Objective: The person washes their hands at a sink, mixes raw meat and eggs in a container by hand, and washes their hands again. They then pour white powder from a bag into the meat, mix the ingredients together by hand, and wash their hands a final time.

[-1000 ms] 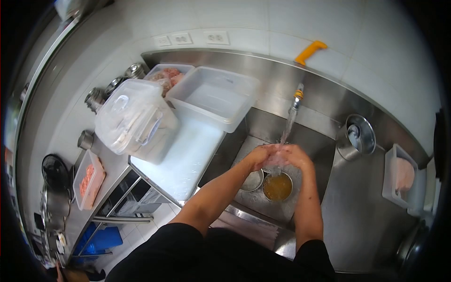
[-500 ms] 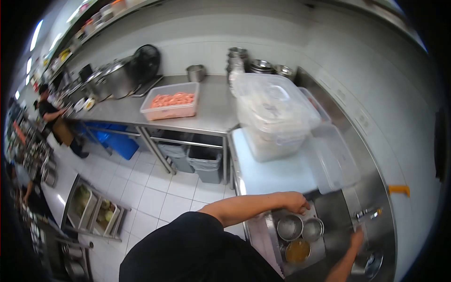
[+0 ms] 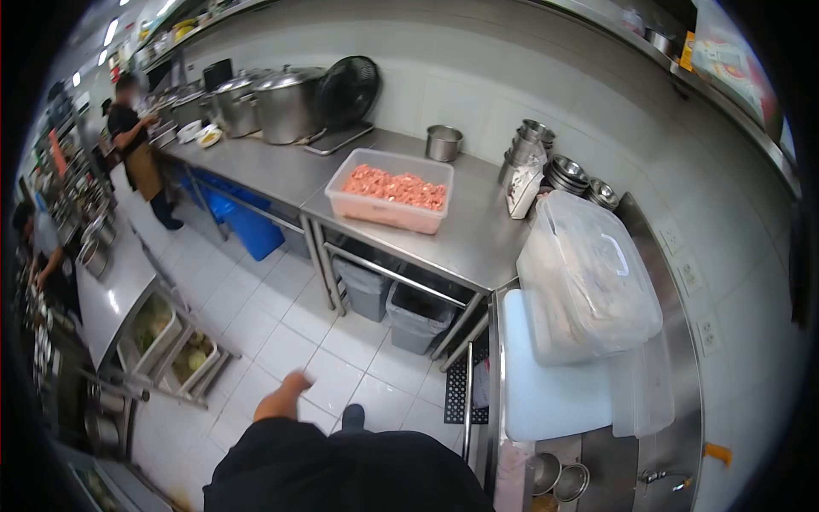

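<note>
My left hand (image 3: 294,384) hangs over the white tiled floor at my left side, blurred, touching nothing that shows; its fingers are too smeared to read. My right hand is out of view. Ahead on the steel table sits a translucent tub (image 3: 384,218) filled with raw pink chopped meat (image 3: 397,185). To my right, a lidded clear tub (image 3: 589,282) with pale contents stands on a light blue cutting board (image 3: 546,375). Metal bowls (image 3: 570,483) lie in the sink beside the board, at the bottom edge.
Grey bins (image 3: 418,316) stand under the steel table (image 3: 478,239). Large pots (image 3: 290,107) and a black fan (image 3: 348,90) are farther back. A co-worker (image 3: 141,154) stands at the far left. Low trays of vegetables (image 3: 192,354) sit left of me. A faucet (image 3: 665,478) is at right.
My view has swung left, away from the sink. My left hand has left the sink bowls and dropped to my left side; my right hand has gone out of view.
</note>
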Action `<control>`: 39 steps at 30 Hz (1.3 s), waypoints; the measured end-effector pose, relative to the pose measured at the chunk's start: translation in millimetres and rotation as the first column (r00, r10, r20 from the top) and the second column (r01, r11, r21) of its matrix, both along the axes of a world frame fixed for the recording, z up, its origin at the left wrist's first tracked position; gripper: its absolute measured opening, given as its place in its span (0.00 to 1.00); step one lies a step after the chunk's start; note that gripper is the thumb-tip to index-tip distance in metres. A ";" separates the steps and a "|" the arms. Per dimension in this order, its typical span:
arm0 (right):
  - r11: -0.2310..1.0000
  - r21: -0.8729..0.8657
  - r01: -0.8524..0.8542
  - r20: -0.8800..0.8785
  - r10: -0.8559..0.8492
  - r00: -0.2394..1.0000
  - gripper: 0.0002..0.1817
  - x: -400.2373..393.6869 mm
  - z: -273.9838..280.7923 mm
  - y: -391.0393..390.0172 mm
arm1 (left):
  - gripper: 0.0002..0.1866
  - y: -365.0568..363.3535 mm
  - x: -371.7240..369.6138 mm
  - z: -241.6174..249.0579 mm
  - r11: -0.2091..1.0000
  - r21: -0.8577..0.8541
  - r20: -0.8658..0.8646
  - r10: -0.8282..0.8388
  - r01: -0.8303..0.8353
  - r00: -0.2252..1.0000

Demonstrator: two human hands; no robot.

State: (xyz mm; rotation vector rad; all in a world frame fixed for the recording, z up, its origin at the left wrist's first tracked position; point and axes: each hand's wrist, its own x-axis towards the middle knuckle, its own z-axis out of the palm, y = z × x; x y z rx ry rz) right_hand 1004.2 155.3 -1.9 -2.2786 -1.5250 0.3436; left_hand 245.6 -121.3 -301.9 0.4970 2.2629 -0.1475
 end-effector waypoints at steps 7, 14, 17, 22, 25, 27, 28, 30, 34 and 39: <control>0.958 0.232 -0.171 -0.336 0.243 0.910 0.20 -152.6 24.4 24.4 | 0.27 -197.0 15.9 -39.0 0.959 0.046 0.481 0.224 -0.279 0.848; 0.719 0.071 -0.691 -0.425 0.648 0.631 0.19 -417.1 29.2 72.9 | 0.24 -87.3 -103.1 45.8 0.510 0.539 0.382 0.561 -0.670 0.734; 0.477 0.017 -0.879 -0.329 0.833 0.445 0.23 -504.5 20.1 87.1 | 0.21 -17.8 -155.2 85.0 0.259 0.771 0.387 0.535 -0.582 0.751; 0.458 0.107 -0.883 -0.404 0.831 0.382 0.26 -592.6 -4.8 137.7 | 0.18 106.1 -201.4 205.3 0.115 0.992 -0.016 0.455 -0.041 0.890; 0.559 0.213 -0.801 -0.336 0.812 0.477 0.27 -634.8 -32.9 203.2 | 0.17 175.1 -228.6 271.0 0.161 0.945 -0.326 0.409 0.284 0.852; 0.625 0.275 -0.731 -0.244 0.781 0.575 0.27 -663.4 -44.8 256.7 | 0.16 215.4 -246.4 297.9 0.204 0.863 -0.505 0.381 0.462 0.774; 0.656 0.319 -0.684 -0.200 0.752 0.628 0.27 -679.2 -46.3 288.2 | 0.17 234.9 -256.1 302.9 0.205 0.839 -0.543 0.355 0.503 0.761; 0.742 0.439 -0.507 -0.294 0.652 0.699 0.29 -706.0 -57.2 360.4 | 0.19 268.4 -273.6 298.9 0.262 0.762 -0.648 0.325 0.592 0.689; 0.749 0.597 -0.288 -0.163 0.465 0.870 0.34 -741.0 -25.4 466.8 | 0.22 308.7 -284.6 281.4 0.442 0.601 -0.792 0.218 0.666 0.570; 0.794 0.528 -0.302 -0.172 0.448 0.877 0.20 -761.1 -6.6 530.8 | 0.21 310.4 -305.5 279.1 0.494 0.573 -0.798 0.154 0.654 0.583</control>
